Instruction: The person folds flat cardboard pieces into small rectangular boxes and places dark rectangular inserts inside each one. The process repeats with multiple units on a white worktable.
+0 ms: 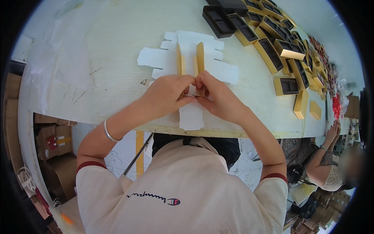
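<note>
A partly folded cardboard box (200, 58) with gold side walls stands on the table in front of me. Its two long walls rise upright, and flat white cardboard blanks (224, 70) with notched flaps spread out around and under it. My left hand (169, 91) pinches the near left corner of the box. Opposite it, my right hand (220, 97) has its fingers closed on the near right corner. Both hands almost meet at the near end, so my fingers hide part of the fold. A white flap (191, 119) sticks out toward me below the hands.
Several gold boxes (269, 56) with black inserts crowd the table's right side, beside a black tray (219, 21). Clear plastic film (58, 50) lies at the left. Brown cartons (58, 140) sit under the table. Another person (323, 167) is at the far right.
</note>
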The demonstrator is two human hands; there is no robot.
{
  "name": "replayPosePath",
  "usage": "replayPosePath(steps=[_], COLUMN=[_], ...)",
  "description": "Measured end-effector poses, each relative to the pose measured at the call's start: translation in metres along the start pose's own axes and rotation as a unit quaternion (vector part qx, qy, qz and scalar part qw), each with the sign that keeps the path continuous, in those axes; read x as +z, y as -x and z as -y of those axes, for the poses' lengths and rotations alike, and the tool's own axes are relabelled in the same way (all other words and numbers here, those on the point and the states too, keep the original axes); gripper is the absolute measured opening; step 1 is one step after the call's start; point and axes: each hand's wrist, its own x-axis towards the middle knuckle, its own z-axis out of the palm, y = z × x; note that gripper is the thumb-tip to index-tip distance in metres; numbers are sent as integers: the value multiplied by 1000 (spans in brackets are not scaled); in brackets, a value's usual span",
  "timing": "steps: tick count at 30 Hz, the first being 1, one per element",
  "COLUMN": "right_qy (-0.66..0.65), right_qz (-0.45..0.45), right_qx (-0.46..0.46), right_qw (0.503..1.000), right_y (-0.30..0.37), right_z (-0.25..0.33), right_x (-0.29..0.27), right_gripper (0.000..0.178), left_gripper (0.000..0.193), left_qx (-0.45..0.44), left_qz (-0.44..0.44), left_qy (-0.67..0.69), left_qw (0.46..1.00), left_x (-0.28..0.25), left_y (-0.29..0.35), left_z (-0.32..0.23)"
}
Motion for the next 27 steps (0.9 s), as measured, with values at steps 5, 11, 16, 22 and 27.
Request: replayPosePath(steps=[5,11,16,22,27], right_qy=[-24,186,258,-33,150], right_qz=[29,51,-53,-182,-236], right_qx=[-3,-127,-211,-21,-134], right_qw=[999,973,941,983,951], right_y=[-4,25,34,4,0], right_z=[2,18,-2,-8,-10], right_x=[-6,-9,11,23,27], right_gripper=[45,70,57,24,17], left_gripper=[15,8,8,27,20], left_qx=[117,-12,12,-103,-105], left_qz=[-91,-66,-19,43,-76], left_qy=[-56,66,59,290,197], left_qw=[987,996,998,950,972], left_x=[18,7,3,-7,1], left_y=[3,13,7,8,8], left_z=[13,13,10,22,-3])
